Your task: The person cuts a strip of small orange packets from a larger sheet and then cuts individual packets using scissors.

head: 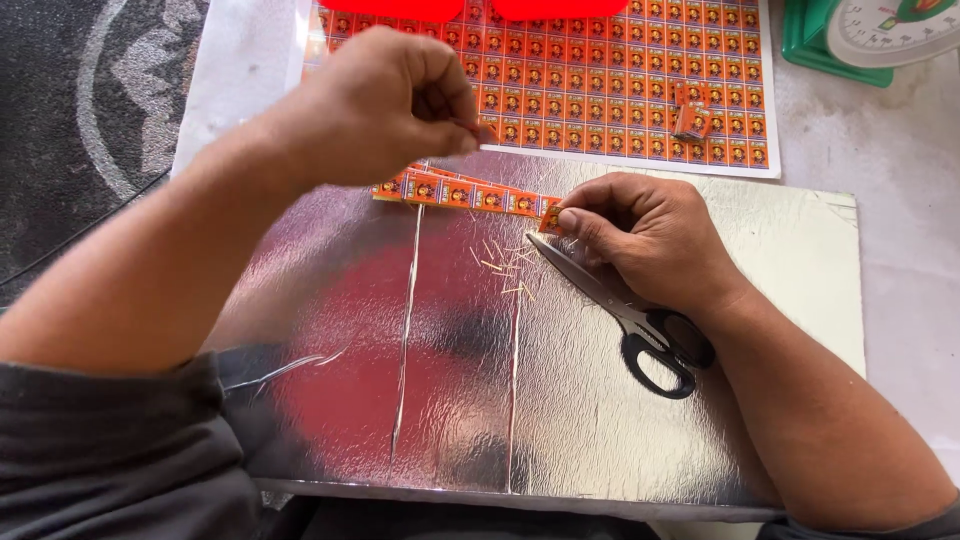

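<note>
At the far left I see a dark patterned rug (pixel 90 110) beside the pale floor. My left hand (pixel 385 105) is raised over the far edge of the foil board (pixel 620 440), fingers curled in, thumb and forefinger pressed together on something small and orange; I cannot tell exactly what it is. Just below that hand a strip (pixel 455 192) of orange labels lies across the board's far edge, running right. Near its right end a few thin slivers (pixel 505 265) are scattered on the foil.

My right hand (pixel 650 240) rests on the board, fingertips pinching the strip's right end against the foil. The scissors (pixel 625 310) lie under that hand, blades shut and pointing up-left towards the strip, black handles near my wrist; the hand lies over them but is not in the loops.

Beyond the board is the label sheet (pixel 600 80), a grid of small orange squares, with a few cut pieces (pixel 692 118) piled on its right side. At the far right corner stands a green scale (pixel 860 40) with a white dial.
</note>
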